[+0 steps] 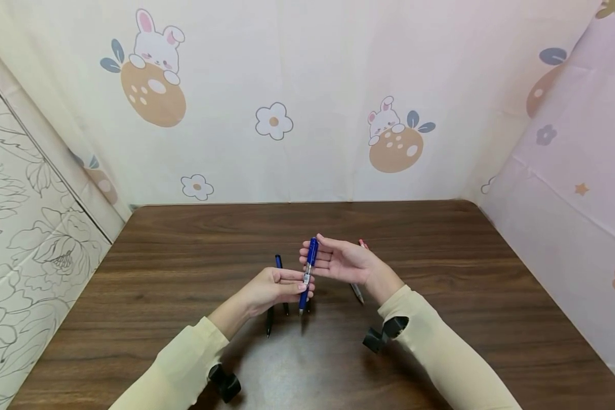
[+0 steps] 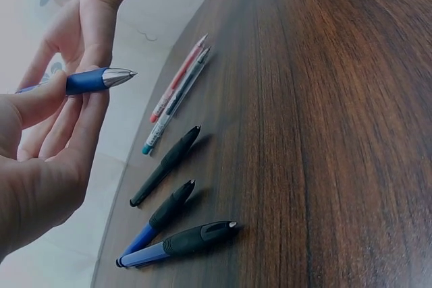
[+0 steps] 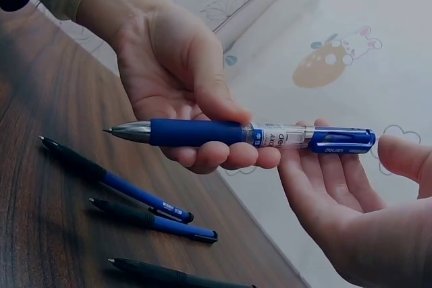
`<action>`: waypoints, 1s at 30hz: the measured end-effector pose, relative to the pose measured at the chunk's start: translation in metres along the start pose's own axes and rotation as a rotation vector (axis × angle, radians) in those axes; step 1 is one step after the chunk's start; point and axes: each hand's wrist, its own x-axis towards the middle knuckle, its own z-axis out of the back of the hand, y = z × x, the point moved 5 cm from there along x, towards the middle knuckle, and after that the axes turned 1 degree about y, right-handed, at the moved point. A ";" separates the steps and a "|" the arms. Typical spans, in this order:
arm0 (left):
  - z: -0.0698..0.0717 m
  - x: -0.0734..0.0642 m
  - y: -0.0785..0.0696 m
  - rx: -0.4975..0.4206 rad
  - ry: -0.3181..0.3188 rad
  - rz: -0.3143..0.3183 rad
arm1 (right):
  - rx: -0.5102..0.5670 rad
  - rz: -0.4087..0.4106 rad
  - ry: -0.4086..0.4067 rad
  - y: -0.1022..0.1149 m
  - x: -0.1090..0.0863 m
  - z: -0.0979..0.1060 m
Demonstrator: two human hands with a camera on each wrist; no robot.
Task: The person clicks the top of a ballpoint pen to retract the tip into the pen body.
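A blue retractable pen (image 1: 306, 279) with a clear middle and a silver tip is held above the table. My left hand (image 1: 277, 288) pinches it around the middle, thumb in front and fingers behind; the writing tip points down toward me. My right hand (image 1: 347, 263) is at the pen's upper end, palm up. In the right wrist view its fairly straight fingers (image 3: 331, 193) lie behind the clip end, and the thumb tip is right at the push button. A fine point shows at the silver cone in that view.
Under the hands lie two blue pens with black grips (image 2: 202, 236) (image 2: 156, 224) and a black pen (image 2: 165, 166). Farther right a red pen (image 2: 179, 79) lies beside a clear pen with a green end (image 2: 177, 102). The brown wooden table (image 1: 195, 239) meets a printed curtain (image 1: 323, 165) behind.
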 end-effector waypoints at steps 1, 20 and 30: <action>0.000 0.000 0.000 0.000 0.003 -0.001 | 0.006 -0.001 0.002 0.000 0.000 0.001; -0.001 -0.001 0.002 0.016 0.019 0.006 | 0.052 -0.024 -0.063 -0.005 0.001 0.007; -0.001 0.000 0.005 0.017 -0.039 -0.012 | 0.039 -0.018 -0.078 -0.005 0.005 0.006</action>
